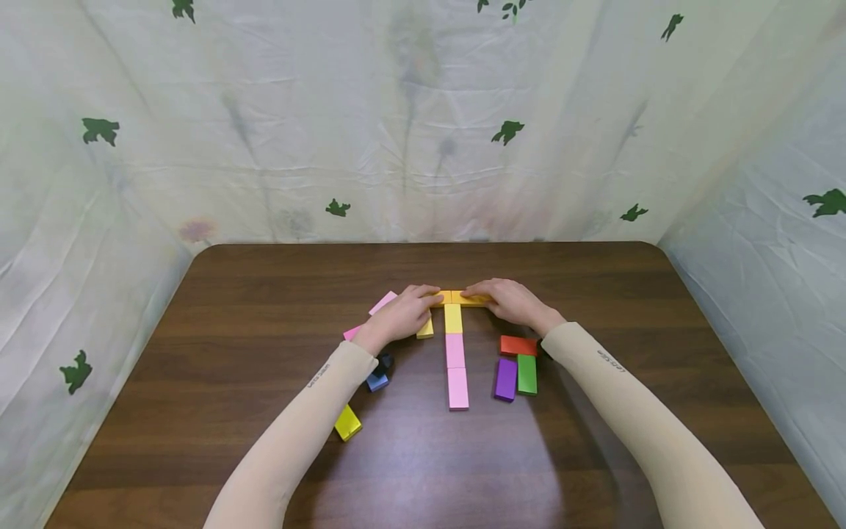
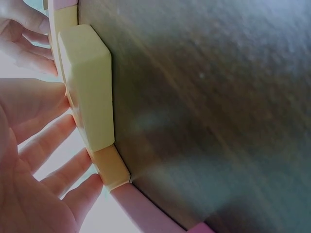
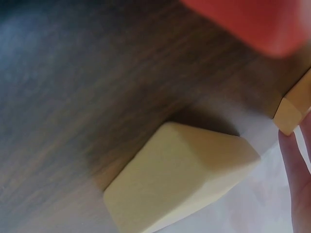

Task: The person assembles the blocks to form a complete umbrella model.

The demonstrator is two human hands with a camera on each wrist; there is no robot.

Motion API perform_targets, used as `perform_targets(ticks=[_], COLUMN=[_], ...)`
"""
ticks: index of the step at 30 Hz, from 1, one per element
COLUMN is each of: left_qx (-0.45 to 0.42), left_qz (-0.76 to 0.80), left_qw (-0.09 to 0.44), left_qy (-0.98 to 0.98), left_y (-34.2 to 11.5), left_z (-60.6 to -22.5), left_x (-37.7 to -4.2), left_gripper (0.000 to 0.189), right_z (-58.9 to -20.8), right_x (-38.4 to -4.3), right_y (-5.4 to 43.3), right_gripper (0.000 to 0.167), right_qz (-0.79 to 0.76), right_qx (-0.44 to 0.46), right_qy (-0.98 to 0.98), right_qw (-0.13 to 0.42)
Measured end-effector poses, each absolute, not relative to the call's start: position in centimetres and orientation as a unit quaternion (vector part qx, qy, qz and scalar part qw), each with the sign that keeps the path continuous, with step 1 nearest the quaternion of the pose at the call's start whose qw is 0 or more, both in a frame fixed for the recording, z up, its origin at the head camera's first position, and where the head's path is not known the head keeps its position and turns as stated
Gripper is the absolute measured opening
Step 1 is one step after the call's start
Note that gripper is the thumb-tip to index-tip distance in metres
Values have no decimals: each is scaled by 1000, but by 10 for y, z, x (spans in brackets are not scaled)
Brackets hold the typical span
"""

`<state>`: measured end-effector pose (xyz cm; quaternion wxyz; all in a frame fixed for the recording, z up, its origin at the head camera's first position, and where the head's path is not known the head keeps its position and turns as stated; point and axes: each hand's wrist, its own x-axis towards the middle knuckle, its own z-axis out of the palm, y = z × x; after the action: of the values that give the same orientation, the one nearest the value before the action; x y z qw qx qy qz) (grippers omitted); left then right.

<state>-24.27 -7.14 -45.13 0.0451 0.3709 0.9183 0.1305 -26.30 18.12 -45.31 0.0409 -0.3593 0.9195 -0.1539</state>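
In the head view an upright line of blocks runs down from an orange crosspiece: a yellow block (image 1: 453, 319) above two pink blocks (image 1: 455, 367). At the crosspiece's left part is my left hand (image 1: 405, 312), its extended fingertips against the orange block (image 2: 112, 167) in the left wrist view. My right hand (image 1: 514, 300) lays its fingers along the right orange block (image 1: 473, 299). In the right wrist view its fingertips touch an orange block's end (image 3: 289, 115). A pale yellow block (image 1: 425, 328) lies just under the left hand.
Right of the line lie a red block (image 1: 518, 345), a purple block (image 1: 505, 379) and a green block (image 1: 526, 375). Left, partly behind the arm, are a pink block (image 1: 382, 303), a blue block (image 1: 378, 383) and a bright yellow block (image 1: 347, 423). A patterned curtain (image 1: 423, 147) hangs behind the table.
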Motion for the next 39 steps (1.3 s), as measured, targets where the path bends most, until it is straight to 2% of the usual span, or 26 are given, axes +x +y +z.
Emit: perform_targets(ticks=[16, 23, 39], left_qx=[407, 397, 389], left_qz=[89, 65, 97], left_qw=[48, 55, 67], left_qy=[908, 914, 914], left_y=[-61, -57, -57], left_z=[-446, -448, -449], left_x=[-233, -232, -233], left_gripper=[43, 45, 45], right_z=[-455, -456, -455], right_x=[-264, -265, -263], right_y=[182, 182, 198], right_gripper=[40, 40, 41], right_qz=[-155, -170, -255], right_qx=[-360, -353, -294], right_qy=[919, 919, 919], right_qw=[33, 41, 54])
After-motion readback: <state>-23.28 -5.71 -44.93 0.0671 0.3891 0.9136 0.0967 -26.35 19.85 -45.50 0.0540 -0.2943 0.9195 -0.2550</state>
